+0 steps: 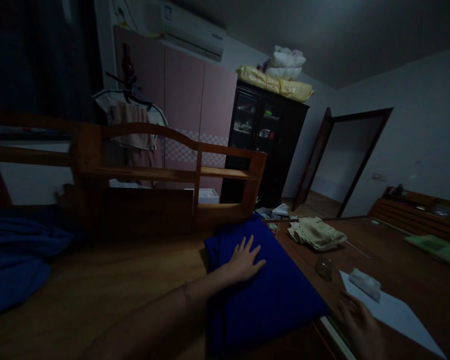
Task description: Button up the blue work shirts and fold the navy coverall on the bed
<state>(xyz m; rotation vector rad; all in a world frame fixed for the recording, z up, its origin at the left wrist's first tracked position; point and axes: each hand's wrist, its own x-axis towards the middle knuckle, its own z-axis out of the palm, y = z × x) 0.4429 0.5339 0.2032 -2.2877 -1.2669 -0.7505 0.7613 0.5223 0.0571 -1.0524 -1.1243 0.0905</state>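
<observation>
My left hand (246, 261) lies flat with its fingers spread on a folded blue cloth (273, 295), which rests on the wooden surface and reaches over its right edge. Lower right, my right hand (362, 322) is dim and slightly blurred. Its fingers are loosely bent and apart, and nothing shows in them. It is beside a white sheet of paper (401, 315) bearing a small white packet (364, 283). A small glass jar (324, 268) stands just beyond that hand.
Ahead runs a wooden shelf rail (150, 172). More blue fabric (18, 260) is heaped at the left. On the brown table surface at right lie beige folded cloth (315, 233) and a green item (438, 250). A dark cabinet (264, 145) and an open doorway (345, 155) stand behind.
</observation>
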